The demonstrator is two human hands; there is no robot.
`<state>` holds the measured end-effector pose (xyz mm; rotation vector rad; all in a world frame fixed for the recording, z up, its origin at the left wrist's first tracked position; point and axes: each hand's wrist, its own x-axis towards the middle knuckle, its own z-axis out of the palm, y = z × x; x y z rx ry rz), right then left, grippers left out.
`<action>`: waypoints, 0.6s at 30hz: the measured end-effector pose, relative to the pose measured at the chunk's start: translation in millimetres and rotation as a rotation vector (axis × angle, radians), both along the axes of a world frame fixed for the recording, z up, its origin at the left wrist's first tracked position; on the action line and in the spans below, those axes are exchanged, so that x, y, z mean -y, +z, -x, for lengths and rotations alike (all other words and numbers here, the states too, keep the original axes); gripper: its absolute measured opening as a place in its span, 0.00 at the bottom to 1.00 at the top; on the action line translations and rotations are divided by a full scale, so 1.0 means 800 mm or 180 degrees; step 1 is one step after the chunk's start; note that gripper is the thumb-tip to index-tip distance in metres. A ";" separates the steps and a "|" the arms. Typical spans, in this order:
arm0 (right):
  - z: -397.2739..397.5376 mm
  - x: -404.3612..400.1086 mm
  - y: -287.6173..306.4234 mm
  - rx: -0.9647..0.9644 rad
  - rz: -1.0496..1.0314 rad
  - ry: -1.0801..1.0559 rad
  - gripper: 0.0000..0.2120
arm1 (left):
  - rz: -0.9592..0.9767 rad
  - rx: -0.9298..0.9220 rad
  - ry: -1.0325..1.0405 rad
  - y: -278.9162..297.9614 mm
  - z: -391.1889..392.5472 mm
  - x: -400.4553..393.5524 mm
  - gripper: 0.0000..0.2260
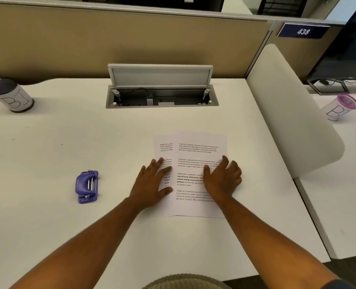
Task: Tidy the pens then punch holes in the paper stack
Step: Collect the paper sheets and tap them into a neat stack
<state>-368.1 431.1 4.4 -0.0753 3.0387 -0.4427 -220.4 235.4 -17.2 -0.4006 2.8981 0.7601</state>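
Printed paper sheets (196, 149) lie fanned slightly apart in the middle of the white desk (68, 142). My left hand (152, 182) rests flat on the left sheet, fingers spread. On the right sheet my right hand (223, 178) lies flat in the same way. A purple hole punch (86, 187) sits on the desk to the left of the papers, apart from both hands. A black pen cup with a white label (10, 94) stands at the far left; a purple-rimmed labelled cup (340, 108) stands on the neighbouring desk at the right. No pens show.
An open cable hatch (161, 94) with a raised lid lies behind the papers. A beige partition wall (110, 42) closes the back. A white divider panel (287, 113) separates this desk from the right one, where a monitor (348, 59) stands.
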 end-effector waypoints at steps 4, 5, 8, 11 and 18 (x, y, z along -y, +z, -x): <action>-0.006 0.012 0.001 -0.0042 0.0142 0.0450 0.32 | -0.0405 -0.0190 0.0167 0.000 -0.002 0.003 0.35; -0.008 0.015 0.001 -0.0029 0.0157 0.0595 0.32 | -0.0500 -0.0227 0.0213 0.001 -0.002 0.003 0.35; -0.012 0.018 0.003 -0.0035 0.0294 0.0889 0.32 | -0.0714 -0.0285 0.0268 0.008 -0.001 0.004 0.34; -0.011 0.016 0.007 -0.0089 0.0303 0.0425 0.33 | -0.0726 -0.0501 0.0536 0.016 -0.002 0.001 0.30; -0.019 0.041 0.013 0.0217 0.0392 0.0475 0.35 | -0.1189 -0.0391 0.1996 0.040 0.024 -0.026 0.32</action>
